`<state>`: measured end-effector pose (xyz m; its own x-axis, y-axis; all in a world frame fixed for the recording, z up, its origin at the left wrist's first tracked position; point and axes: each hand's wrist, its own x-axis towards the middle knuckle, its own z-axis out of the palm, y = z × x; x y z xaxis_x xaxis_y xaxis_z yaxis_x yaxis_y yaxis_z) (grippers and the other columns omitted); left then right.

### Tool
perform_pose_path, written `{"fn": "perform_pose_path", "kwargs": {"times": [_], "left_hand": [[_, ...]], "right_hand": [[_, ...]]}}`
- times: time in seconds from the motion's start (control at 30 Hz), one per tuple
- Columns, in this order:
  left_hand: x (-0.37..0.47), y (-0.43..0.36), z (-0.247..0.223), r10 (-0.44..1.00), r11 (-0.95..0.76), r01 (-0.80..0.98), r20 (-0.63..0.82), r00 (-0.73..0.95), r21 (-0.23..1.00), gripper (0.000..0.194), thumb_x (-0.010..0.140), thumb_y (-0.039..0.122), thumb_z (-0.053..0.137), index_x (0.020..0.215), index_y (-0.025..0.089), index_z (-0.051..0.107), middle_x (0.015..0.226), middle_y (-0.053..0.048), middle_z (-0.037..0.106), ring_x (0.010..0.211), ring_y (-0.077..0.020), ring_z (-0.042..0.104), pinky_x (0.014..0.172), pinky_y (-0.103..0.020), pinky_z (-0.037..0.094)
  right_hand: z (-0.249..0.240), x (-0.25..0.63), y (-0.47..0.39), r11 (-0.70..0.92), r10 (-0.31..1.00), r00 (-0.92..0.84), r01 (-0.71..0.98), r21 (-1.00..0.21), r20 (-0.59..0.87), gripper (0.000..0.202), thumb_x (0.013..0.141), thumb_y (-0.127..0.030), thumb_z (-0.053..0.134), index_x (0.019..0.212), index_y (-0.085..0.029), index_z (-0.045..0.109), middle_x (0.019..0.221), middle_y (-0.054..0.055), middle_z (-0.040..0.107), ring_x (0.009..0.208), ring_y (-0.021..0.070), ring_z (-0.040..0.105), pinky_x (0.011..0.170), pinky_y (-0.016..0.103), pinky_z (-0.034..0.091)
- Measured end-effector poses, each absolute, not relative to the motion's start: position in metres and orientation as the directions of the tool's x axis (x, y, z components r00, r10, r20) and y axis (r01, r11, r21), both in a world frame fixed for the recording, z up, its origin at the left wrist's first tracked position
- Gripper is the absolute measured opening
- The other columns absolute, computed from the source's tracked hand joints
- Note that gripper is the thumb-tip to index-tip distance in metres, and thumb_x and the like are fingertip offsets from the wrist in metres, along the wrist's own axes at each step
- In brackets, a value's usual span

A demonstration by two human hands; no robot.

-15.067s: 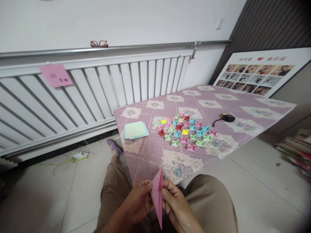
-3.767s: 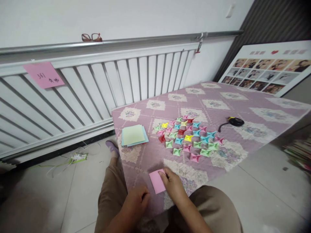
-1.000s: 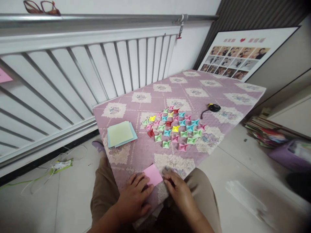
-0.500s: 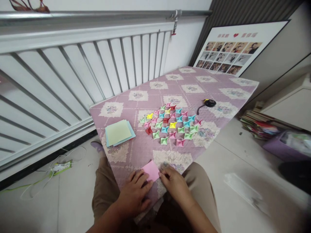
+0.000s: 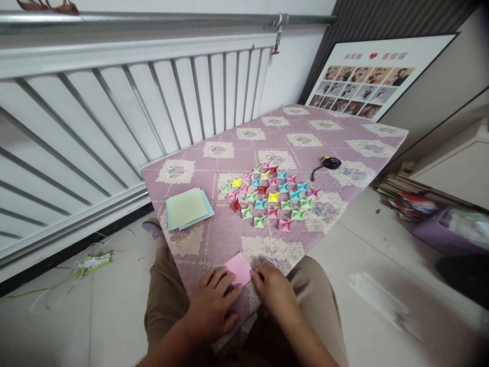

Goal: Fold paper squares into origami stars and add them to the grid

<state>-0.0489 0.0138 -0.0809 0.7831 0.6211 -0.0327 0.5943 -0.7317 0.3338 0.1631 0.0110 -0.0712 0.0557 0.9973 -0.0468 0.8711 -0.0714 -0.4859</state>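
A pink sheet of paper lies at the near corner of the cloth-covered table. My left hand rests with fingers spread, its fingertips on the paper's left edge. On the opposite side, my right hand pinches the right corner of the paper between thumb and forefinger. Beyond them stand several small folded paper shapes in pink, green, blue, yellow and red, set out in slanting rows. To their left is a stack of paper sheets, pale yellow-green on top with blue and red edges below.
A black tape measure sits farther back on the table. Along the left runs a white radiator. A photo board leans behind. On the floor are a power strip, a purple bin and stacked books.
The hands and the pink paper look almost unchanged. The whole view has shifted very slightly.
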Motion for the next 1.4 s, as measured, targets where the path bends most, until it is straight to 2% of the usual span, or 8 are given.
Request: {"fn": "perform_pose_path", "kwargs": {"times": [0.43, 0.83, 0.93, 1.0, 1.07, 1.13, 1.27, 1.4], "left_hand": [[-0.05, 0.014, -0.083, 0.622, -0.724, 0.597, -0.048, 0.782, 0.344, 0.06, 0.084, 0.05, 0.052, 0.138, 0.029, 0.038, 0.142, -0.006, 0.038, 0.132, -0.0305, 0.025, 0.109, -0.051, 0.015], [-0.049, 0.014, -0.08, 0.627, -0.726, 0.606, -0.052, 0.778, 0.325, 0.059, 0.083, 0.049, 0.053, 0.137, 0.03, 0.038, 0.143, -0.006, 0.038, 0.133, -0.0299, 0.025, 0.109, -0.051, 0.016], [-0.048, 0.014, -0.079, 0.629, -0.726, 0.606, -0.044, 0.776, 0.326, 0.06, 0.082, 0.048, 0.054, 0.137, 0.029, 0.039, 0.143, -0.005, 0.038, 0.133, -0.03, 0.025, 0.109, -0.051, 0.016], [-0.048, 0.014, -0.078, 0.627, -0.73, 0.601, -0.031, 0.778, 0.325, 0.059, 0.081, 0.047, 0.056, 0.135, 0.028, 0.041, 0.141, -0.006, 0.04, 0.132, -0.0298, 0.026, 0.109, -0.05, 0.016], [-0.047, 0.014, -0.078, 0.626, -0.737, 0.596, -0.012, 0.78, 0.321, 0.054, 0.082, 0.045, 0.055, 0.133, 0.029, 0.044, 0.141, -0.005, 0.04, 0.131, -0.029, 0.027, 0.11, -0.049, 0.016], [-0.047, 0.014, -0.078, 0.623, -0.744, 0.589, 0.009, 0.782, 0.316, 0.052, 0.084, 0.043, 0.053, 0.132, 0.029, 0.045, 0.142, -0.005, 0.038, 0.133, -0.0283, 0.026, 0.11, -0.047, 0.015], [-0.048, 0.015, -0.077, 0.611, -0.755, 0.578, 0.01, 0.792, 0.31, 0.05, 0.086, 0.044, 0.049, 0.133, 0.027, 0.044, 0.142, -0.005, 0.039, 0.133, -0.028, 0.026, 0.11, -0.046, 0.014], [-0.048, 0.015, -0.076, 0.616, -0.751, 0.58, 0.02, 0.788, 0.316, 0.05, 0.088, 0.041, 0.047, 0.135, 0.026, 0.041, 0.142, -0.004, 0.04, 0.133, -0.0268, 0.028, 0.111, -0.046, 0.014]], "right_hand": [[-0.071, 0.161, 0.009, -0.06, 0.998, 0.047, 0.908, -0.415, -0.041, 0.018, 0.087, -0.025, 0.049, 0.072, -0.02, 0.058, 0.076, 0.003, 0.061, 0.073, 0.0182, 0.058, 0.069, 0.028, 0.042], [-0.071, 0.162, 0.009, -0.061, 0.998, 0.046, 0.929, -0.364, -0.049, 0.021, 0.087, -0.023, 0.048, 0.07, -0.02, 0.058, 0.075, 0.004, 0.061, 0.071, 0.0181, 0.059, 0.068, 0.029, 0.044], [-0.066, 0.158, 0.006, -0.031, 1.0, 0.029, 0.951, -0.307, -0.011, 0.02, 0.089, -0.024, 0.045, 0.084, -0.019, 0.063, 0.084, 0.007, 0.064, 0.08, 0.0209, 0.06, 0.075, 0.032, 0.045], [-0.065, 0.152, 0.001, 0.049, 0.998, -0.039, 0.959, -0.28, 0.043, 0.024, 0.089, -0.025, 0.045, 0.102, -0.019, 0.064, 0.1, 0.011, 0.066, 0.096, 0.0246, 0.059, 0.085, 0.038, 0.043], [-0.068, 0.143, -0.005, 0.201, 0.98, -0.191, 0.929, -0.309, 0.064, 0.038, 0.087, -0.026, 0.048, 0.124, -0.02, 0.055, 0.124, 0.011, 0.059, 0.117, 0.0265, 0.05, 0.1, 0.044, 0.034], [-0.074, 0.135, -0.01, 0.33, 0.935, -0.355, 0.87, -0.367, 0.0, 0.055, 0.085, -0.032, 0.052, 0.138, -0.02, 0.041, 0.14, 0.009, 0.047, 0.13, 0.0261, 0.038, 0.109, 0.048, 0.021], [-0.084, 0.131, -0.013, 0.277, 0.905, -0.377, 0.872, -0.405, -0.194, 0.078, 0.081, -0.047, 0.056, 0.146, -0.02, 0.023, 0.15, 0.009, 0.028, 0.138, 0.0266, 0.024, 0.112, 0.05, 0.012], [-0.089, 0.139, -0.006, 0.269, 0.901, -0.367, 0.89, -0.367, -0.23, 0.081, 0.078, -0.05, 0.057, 0.146, -0.021, 0.024, 0.152, 0.008, 0.022, 0.14, 0.0283, 0.017, 0.111, 0.053, 0.01]]}}
